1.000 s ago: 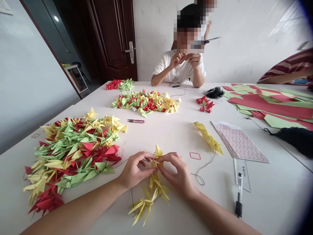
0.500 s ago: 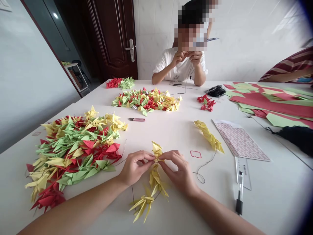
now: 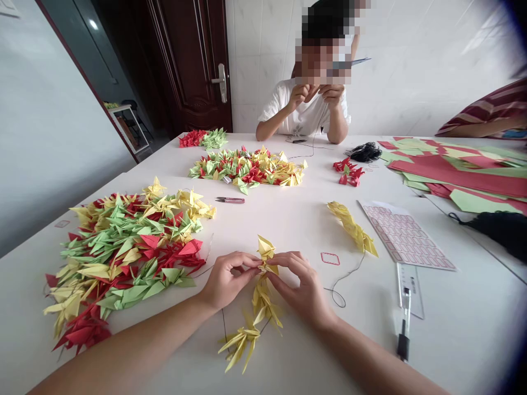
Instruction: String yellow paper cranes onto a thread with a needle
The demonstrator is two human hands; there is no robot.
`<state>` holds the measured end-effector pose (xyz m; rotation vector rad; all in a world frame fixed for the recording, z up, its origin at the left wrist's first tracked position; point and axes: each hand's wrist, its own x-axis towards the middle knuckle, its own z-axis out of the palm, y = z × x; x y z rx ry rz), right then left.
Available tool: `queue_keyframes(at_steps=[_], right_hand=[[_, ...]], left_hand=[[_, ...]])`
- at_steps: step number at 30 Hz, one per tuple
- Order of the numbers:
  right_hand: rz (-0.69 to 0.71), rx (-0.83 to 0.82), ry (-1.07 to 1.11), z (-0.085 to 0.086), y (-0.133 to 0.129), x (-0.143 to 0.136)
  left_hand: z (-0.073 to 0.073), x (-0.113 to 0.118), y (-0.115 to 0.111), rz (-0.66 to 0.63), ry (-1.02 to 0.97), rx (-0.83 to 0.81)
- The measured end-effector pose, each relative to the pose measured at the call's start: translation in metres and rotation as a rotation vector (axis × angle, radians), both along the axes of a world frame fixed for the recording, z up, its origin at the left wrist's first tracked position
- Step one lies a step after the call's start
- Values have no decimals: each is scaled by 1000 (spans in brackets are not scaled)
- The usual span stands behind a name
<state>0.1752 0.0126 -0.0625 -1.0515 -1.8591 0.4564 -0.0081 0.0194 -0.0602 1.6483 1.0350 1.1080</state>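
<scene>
Between my hands is a yellow paper crane, at the upper end of a string of yellow cranes on dark thread. My left hand pinches it from the left side. From the right, my right hand pinches the same crane with thumb and forefinger; the fingertips hide part of the folds. More strung yellow cranes lie on the table just below. Left of my hands spreads a large heap of red, green and yellow cranes.
Thread snips lie beyond my hands. To the right are a yellow crane bundle with loose thread, a label sheet, a pen and coloured paper. Across the table a person in white works with thread near another crane pile.
Both hands keep their pinch on the yellow crane, with only tiny finger shifts. Across the table, the other person's hands have moved slightly.
</scene>
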Motion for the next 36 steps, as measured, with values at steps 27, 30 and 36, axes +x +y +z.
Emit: queue_keyframes(at_steps=[27,30,36], right_hand=[[-5,44,11,-1,1,0],[-2,35,14,-2,1,1],[-8,11,10,-1,1,1]], left_hand=[[1,-1,0,-19,30,44],[2,0,0,-18,32,38],[5,0,-1,-29,78,-5]])
